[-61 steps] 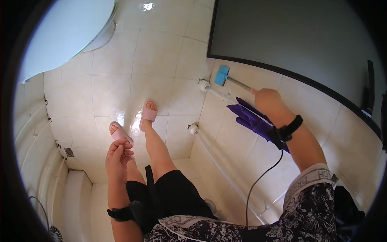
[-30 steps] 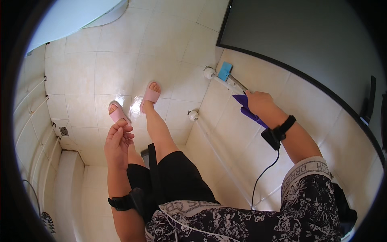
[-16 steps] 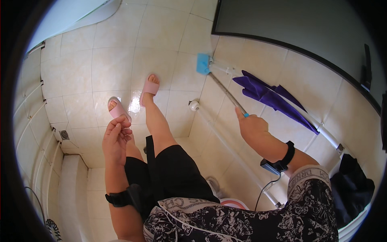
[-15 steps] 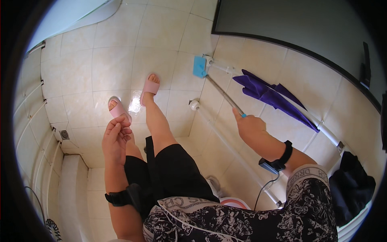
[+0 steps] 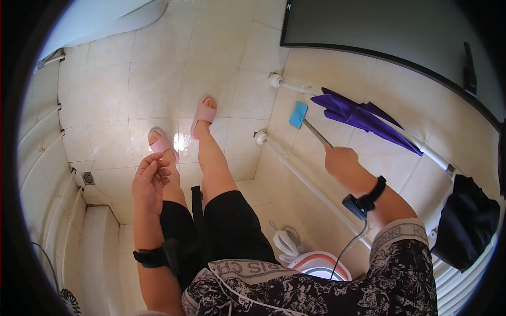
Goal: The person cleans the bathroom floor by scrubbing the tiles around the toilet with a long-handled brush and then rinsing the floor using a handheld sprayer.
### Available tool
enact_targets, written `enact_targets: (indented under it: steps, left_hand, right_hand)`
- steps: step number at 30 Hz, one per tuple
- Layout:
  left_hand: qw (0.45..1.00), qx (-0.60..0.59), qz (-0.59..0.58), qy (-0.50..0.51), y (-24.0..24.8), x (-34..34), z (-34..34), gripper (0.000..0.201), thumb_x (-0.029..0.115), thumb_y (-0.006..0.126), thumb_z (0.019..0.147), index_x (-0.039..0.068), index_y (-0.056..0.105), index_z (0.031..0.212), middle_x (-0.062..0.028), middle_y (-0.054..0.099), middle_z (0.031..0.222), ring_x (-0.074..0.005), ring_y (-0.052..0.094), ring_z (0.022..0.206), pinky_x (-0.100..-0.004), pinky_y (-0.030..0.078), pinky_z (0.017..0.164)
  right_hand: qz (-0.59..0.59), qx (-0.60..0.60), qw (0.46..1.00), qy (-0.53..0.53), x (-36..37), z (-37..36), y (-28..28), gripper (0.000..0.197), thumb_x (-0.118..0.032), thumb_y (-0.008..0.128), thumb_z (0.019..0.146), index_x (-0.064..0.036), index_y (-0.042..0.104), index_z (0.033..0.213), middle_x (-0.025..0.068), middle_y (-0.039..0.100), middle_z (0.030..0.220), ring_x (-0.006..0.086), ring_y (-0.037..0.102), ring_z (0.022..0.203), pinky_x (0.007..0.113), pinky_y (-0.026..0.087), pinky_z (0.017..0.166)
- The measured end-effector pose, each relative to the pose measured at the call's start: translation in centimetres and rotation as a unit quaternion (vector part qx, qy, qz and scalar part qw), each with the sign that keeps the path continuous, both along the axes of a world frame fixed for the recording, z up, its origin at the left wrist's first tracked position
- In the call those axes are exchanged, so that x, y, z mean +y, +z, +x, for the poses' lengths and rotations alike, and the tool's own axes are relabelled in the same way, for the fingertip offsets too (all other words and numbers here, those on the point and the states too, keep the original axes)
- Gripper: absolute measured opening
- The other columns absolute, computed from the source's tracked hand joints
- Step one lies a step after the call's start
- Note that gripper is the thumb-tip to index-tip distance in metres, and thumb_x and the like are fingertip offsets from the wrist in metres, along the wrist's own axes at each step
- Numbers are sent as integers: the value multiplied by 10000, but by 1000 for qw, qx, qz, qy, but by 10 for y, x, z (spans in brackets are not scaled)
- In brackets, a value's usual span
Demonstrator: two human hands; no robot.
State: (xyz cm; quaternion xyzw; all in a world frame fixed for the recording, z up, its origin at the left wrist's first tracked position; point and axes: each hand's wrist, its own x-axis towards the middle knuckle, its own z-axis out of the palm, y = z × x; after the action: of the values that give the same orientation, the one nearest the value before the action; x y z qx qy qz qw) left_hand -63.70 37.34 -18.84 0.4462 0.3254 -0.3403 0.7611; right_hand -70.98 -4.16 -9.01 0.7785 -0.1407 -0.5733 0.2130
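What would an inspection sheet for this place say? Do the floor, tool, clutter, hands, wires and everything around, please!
Surface: tiled floor, with a shiny patch beside the pink slippers.
Job's things: blue-headed wiper, near the tiled wall; contact unclear.
Clutter: purple cloth draped over the upper white pipe; black cloth at right.
Hands: right hand grips the wiper handle; left hand loosely curled, nothing seen in it.
Cables: black cable hangs from the box on the right wrist.
Surroundings: dark panel, upper right; floor drain, left.

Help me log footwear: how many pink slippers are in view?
2: the right slipper on the right foot, farther forward; the left slipper on the left foot, partly behind the left hand.
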Motion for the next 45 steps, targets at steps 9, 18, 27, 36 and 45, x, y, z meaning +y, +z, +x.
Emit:
enact_targets:
  steps: [9,18,27,36,45]
  left_hand:
    - [999,13,41,-12,-17,15,-12,205,152,444,887,51,524,1047,-34,583,866,-84,530,704,-208,407,614]
    - [1000,12,-21,-19,-6,-24,-2,207,162,456,883,63,527,1050,-29,581,867,-89,526,708,-215,406,614]
    - [964,41,-60,-256,23,-114,6,234,171,468,848,58,526,1044,-67,584,841,-135,566,698,-262,472,614]
    - [767,93,-99,-627,34,-236,-104,238,227,471,848,55,466,1012,-67,563,774,-174,561,578,-299,447,489]
    - [705,-365,177,-582,22,-213,-113,423,145,571,736,-3,414,1099,-95,517,758,-135,567,611,-288,457,443]
  right_hand:
    - [-46,-56,997,4,-38,-6,-51,433,-140,376,862,-130,375,1294,131,629,902,287,625,816,394,499,655]
    - [-75,20,997,-31,-22,-22,18,560,-116,376,829,-193,265,1372,143,626,878,286,628,788,413,500,644]
    - [-68,-102,982,-142,-13,-44,-32,557,-158,442,838,-153,271,1368,150,624,844,276,631,688,408,507,576]
    - [251,-399,242,-848,89,-129,-67,261,-303,544,820,-43,539,844,85,535,651,174,480,440,315,399,385]
    - [343,-393,-146,-841,159,-122,-88,311,-279,431,866,-12,546,978,107,597,895,227,582,831,331,467,758]
